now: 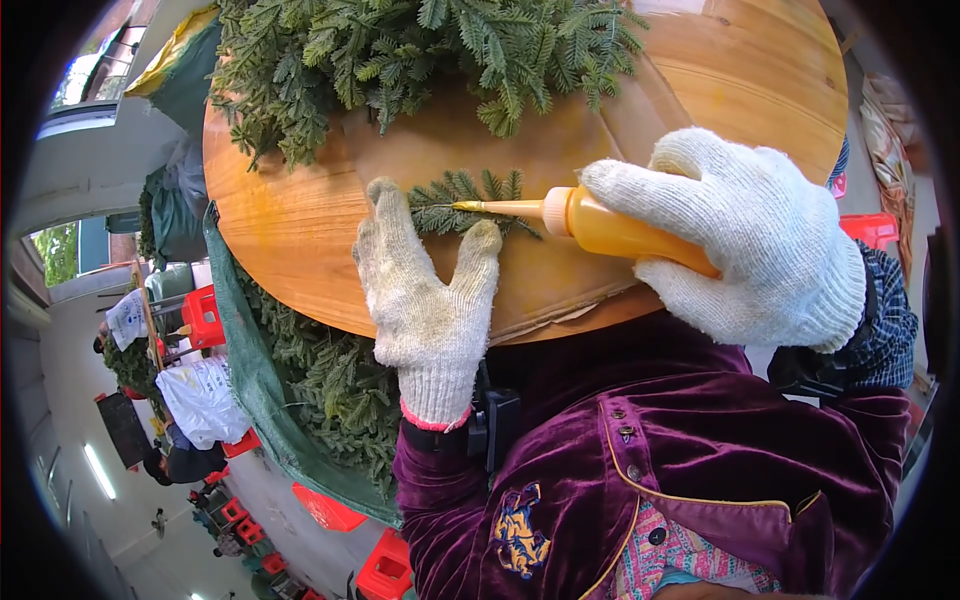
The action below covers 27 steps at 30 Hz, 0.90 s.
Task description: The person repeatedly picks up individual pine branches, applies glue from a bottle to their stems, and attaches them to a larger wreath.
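A small green fir sprig [465,190] lies on a cardboard sheet [545,265] on the wooden table. My left hand [425,285], in a soiled white knit glove, rests beside it with thumb and fingers spread. The fingertips and thumb tip come up to the sprig's near left edge; whether they press on it I cannot tell. My right hand [745,235], gloved too, is wrapped round a squeeze bottle [615,230] of orange-yellow liquid. The bottle is tilted on its side, its long narrow nozzle pointing left, with the tip at the sprig.
A thick heap of fir branches [400,60] covers the far part of the round wooden table [270,220]. Left of my arm, a green sack [250,350] holds more branches. Red stools [385,565] stand on the floor; other people [185,460] sit farther off.
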{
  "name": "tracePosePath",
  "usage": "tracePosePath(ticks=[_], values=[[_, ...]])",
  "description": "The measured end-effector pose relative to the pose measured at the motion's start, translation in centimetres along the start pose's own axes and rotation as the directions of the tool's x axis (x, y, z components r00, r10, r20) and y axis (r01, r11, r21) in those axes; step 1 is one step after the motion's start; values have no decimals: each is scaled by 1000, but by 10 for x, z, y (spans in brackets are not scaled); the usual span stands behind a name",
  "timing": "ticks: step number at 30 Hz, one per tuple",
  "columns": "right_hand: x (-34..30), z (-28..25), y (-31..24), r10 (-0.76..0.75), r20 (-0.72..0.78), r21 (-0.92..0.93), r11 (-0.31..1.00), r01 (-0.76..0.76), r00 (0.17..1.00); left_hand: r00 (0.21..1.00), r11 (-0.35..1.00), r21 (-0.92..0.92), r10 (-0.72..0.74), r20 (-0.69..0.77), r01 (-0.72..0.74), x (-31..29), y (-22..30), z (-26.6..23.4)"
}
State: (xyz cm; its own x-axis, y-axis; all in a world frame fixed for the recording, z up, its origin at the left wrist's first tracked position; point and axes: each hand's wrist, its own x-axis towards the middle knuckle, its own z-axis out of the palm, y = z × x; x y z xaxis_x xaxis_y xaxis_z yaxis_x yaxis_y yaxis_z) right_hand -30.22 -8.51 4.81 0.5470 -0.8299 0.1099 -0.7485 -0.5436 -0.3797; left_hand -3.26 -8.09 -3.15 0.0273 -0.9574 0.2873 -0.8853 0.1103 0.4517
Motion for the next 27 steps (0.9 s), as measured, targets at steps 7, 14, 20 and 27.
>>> tracePosePath(ticks=[7, 14, 20, 27], values=[[-12, -2, -5, 44, 8, 46, 998, -44, 999, 1000, 1000, 29, 10, -7, -10, -1, -1, 1], [-25, -3, -7, 108, 30, 49, 993, -109, 994, 998, 997, 61, 40, -43, -37, -2, -2, 4], [-35, 1, -4, 125, -6, 127, 984, -123, 992, 997, 995, 87, 50, -52, -45, -2, 0, 3], [-49, 2, -4, 149, -11, 155, 977, -145, 989, 998, 997, 66, 32, -58, -28, -2, 1, 3]])
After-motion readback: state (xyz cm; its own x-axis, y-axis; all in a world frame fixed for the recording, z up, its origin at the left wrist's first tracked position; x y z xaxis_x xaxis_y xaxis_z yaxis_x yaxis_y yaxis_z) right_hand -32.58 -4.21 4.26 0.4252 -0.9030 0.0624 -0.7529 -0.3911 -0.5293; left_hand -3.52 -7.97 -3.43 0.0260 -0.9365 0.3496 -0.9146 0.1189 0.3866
